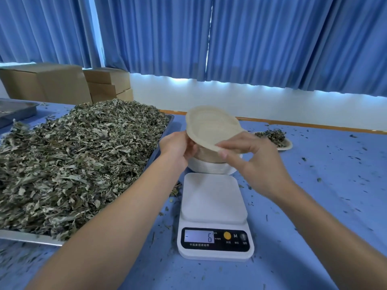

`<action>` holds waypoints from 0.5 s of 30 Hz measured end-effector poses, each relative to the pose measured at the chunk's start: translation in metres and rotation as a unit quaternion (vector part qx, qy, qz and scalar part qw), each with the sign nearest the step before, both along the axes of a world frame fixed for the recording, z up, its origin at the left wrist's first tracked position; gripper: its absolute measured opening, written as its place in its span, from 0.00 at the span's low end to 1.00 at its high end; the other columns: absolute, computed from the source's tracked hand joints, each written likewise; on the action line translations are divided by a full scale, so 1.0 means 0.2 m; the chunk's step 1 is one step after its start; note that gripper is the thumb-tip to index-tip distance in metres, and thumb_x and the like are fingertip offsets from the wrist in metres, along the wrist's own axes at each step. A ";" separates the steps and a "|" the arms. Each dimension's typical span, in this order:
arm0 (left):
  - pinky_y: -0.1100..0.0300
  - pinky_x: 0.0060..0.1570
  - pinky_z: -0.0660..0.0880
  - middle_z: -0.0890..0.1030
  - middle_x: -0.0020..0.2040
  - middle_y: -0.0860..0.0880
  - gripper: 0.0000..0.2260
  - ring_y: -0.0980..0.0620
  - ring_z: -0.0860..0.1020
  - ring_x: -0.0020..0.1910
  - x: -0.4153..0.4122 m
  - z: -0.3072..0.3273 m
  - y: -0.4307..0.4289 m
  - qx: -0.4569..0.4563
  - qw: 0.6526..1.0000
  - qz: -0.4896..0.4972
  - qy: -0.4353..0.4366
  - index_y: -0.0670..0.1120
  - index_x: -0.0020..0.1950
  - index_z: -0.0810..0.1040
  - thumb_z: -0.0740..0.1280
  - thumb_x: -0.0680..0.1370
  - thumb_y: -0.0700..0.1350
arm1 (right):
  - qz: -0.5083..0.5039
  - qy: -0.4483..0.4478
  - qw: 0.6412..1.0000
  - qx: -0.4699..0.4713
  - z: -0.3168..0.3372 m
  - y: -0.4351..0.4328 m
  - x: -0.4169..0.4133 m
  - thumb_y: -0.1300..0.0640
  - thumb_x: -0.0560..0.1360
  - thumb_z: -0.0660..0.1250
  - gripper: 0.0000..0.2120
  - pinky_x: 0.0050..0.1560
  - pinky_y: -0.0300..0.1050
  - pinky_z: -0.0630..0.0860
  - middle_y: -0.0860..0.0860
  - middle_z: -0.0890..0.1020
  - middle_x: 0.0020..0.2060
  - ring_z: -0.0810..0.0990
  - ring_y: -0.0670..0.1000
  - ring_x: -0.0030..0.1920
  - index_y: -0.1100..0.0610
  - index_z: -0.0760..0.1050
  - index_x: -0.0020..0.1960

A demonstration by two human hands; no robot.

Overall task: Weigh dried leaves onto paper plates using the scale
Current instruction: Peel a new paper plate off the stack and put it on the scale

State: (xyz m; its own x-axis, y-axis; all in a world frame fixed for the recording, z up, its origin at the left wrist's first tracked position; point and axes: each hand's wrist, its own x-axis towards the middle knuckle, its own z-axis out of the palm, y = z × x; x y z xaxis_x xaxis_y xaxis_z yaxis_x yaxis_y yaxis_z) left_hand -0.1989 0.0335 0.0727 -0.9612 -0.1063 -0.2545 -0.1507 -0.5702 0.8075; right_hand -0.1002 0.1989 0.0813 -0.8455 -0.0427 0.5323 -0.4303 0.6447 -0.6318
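Curtains: blue pleated curtains (251, 38), whole back wall, 12 o'clock.
Table: blue-covered table (314, 206), leaf crumbs all over it.
Leaf tray: large flat metal tray (27, 237), 9 to 10 o'clock of the scale.
Leaves: dried grey-green crumpled leaves (79, 160), heaped high over the tray, pale undersides showing, bits of stem mixed in.
Boxes: brown cardboard boxes (46, 82), stacked at 11 o'clock, behind the tray.
Scale: white digital kitchen scale (213, 201), centre, square platform bare.
Plate stack: stack of beige paper plates (209, 166), 12 o'clock, just beyond the scale.
Held plate: single beige round paper plate (211, 128), ridged rim, tilted, in the air over the stack.
Left hand: left hand (178, 147), fingers curled round the plate's 9 o'clock rim.
Right hand: right hand (257, 162), thumb and fingers pinching the rim at 5 o'clock.
Filled plate: paper plate with a leaf pile (287, 146), 2 o'clock, well apart from the scale.
Display: lit scale display (199, 236), shows 6.
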 end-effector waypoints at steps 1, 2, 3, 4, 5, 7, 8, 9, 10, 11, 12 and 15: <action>0.57 0.27 0.79 0.81 0.32 0.43 0.08 0.47 0.78 0.28 0.00 -0.01 0.00 -0.011 1.000 0.010 0.000 0.39 0.41 0.78 0.71 0.72 0.27 | -0.006 0.032 0.999 0.034 -0.04 -0.01 0.04 0.51 0.77 0.74 0.07 0.66 0.61 0.69 0.41 0.84 0.47 0.81 0.45 0.53 0.46 0.87 0.54; 0.53 0.32 0.82 0.83 0.37 0.43 0.09 0.45 0.80 0.33 0.00 -0.02 -0.01 -0.027 0.999 0.021 0.002 0.40 0.43 0.79 0.73 0.70 0.28 | -0.012 0.064 0.995 0.071 -0.08 -0.02 0.09 0.49 0.78 0.73 0.07 0.66 0.60 0.67 0.40 0.83 0.47 0.81 0.45 0.52 0.45 0.86 0.54; 0.52 0.34 0.82 0.84 0.41 0.42 0.11 0.44 0.82 0.36 0.01 -0.02 -0.02 -0.045 0.999 0.030 0.008 0.41 0.47 0.80 0.74 0.70 0.29 | -0.020 0.088 0.990 0.107 -0.12 -0.03 0.14 0.47 0.78 0.71 0.07 0.67 0.57 0.64 0.40 0.82 0.47 0.80 0.44 0.51 0.43 0.86 0.55; 0.53 0.34 0.81 0.84 0.43 0.42 0.14 0.44 0.82 0.37 0.02 -0.03 -0.03 -0.054 0.998 0.036 0.022 0.44 0.52 0.81 0.75 0.70 0.30 | -0.024 0.106 0.985 0.137 -0.16 -0.04 0.19 0.46 0.78 0.69 0.08 0.67 0.55 0.62 0.39 0.81 0.46 0.79 0.44 0.50 0.42 0.85 0.55; 0.55 0.33 0.80 0.84 0.43 0.43 0.16 0.46 0.82 0.34 0.03 -0.03 -0.04 -0.054 0.997 0.043 0.037 0.46 0.55 0.81 0.74 0.72 0.31 | -0.024 0.118 0.980 0.161 -0.19 -0.04 0.23 0.46 0.78 0.68 0.09 0.66 0.54 0.61 0.39 0.80 0.46 0.79 0.45 0.49 0.42 0.85 0.55; 0.59 0.29 0.77 0.83 0.41 0.48 0.14 0.55 0.79 0.27 0.04 -0.03 -0.05 -0.062 0.994 0.065 0.059 0.50 0.56 0.81 0.71 0.76 0.33 | -0.010 0.128 0.973 0.192 -0.26 -0.05 0.30 0.46 0.78 0.66 0.10 0.66 0.54 0.61 0.38 0.79 0.46 0.79 0.45 0.46 0.42 0.84 0.55; 0.60 0.28 0.77 0.82 0.41 0.50 0.13 0.59 0.78 0.26 0.05 -0.03 -0.05 -0.075 0.993 0.070 0.063 0.52 0.55 0.82 0.69 0.78 0.35 | 0.001 0.127 0.972 0.199 -0.29 -0.06 0.33 0.46 0.78 0.66 0.10 0.66 0.54 0.61 0.38 0.79 0.47 0.79 0.45 0.46 0.42 0.84 0.56; 0.60 0.30 0.77 0.81 0.43 0.51 0.12 0.60 0.78 0.29 0.06 -0.03 -0.06 -0.084 0.992 0.071 0.067 0.54 0.53 0.82 0.68 0.79 0.37 | 0.012 0.123 0.971 0.204 -0.31 -0.06 0.36 0.47 0.78 0.66 0.10 0.66 0.54 0.61 0.38 0.78 0.47 0.79 0.45 0.46 0.42 0.83 0.56; 0.59 0.35 0.79 0.81 0.47 0.52 0.11 0.60 0.79 0.34 0.08 -0.03 -0.06 -0.084 0.992 0.068 0.073 0.54 0.52 0.82 0.67 0.81 0.38 | 0.021 0.117 0.971 0.208 -0.34 -0.07 0.38 0.47 0.78 0.67 0.09 0.67 0.54 0.61 0.38 0.78 0.47 0.79 0.43 0.46 0.42 0.83 0.56; 0.57 0.43 0.80 0.81 0.52 0.52 0.10 0.60 0.78 0.40 0.10 -0.04 -0.06 -0.083 0.991 0.064 0.078 0.53 0.53 0.83 0.66 0.82 0.40 | 0.029 0.107 0.972 0.207 -0.36 -0.07 0.40 0.48 0.78 0.68 0.09 0.68 0.53 0.61 0.37 0.78 0.47 0.78 0.42 0.46 0.42 0.83 0.56; 0.55 0.51 0.80 0.81 0.56 0.53 0.09 0.60 0.78 0.46 0.11 -0.05 -0.06 -0.096 0.990 0.061 0.083 0.52 0.57 0.83 0.65 0.82 0.41 | 0.034 0.092 0.974 0.203 -0.37 -0.07 0.41 0.49 0.78 0.70 0.09 0.68 0.53 0.61 0.37 0.78 0.47 0.78 0.41 0.47 0.41 0.83 0.56; 0.52 0.63 0.76 0.79 0.63 0.52 0.13 0.55 0.77 0.57 0.19 -0.10 -0.08 -0.169 0.979 0.065 0.092 0.48 0.66 0.80 0.62 0.84 0.41 | 0.032 0.051 0.980 0.188 -0.38 -0.06 0.41 0.49 0.77 0.71 0.10 0.67 0.52 0.62 0.36 0.79 0.47 0.78 0.40 0.49 0.41 0.84 0.57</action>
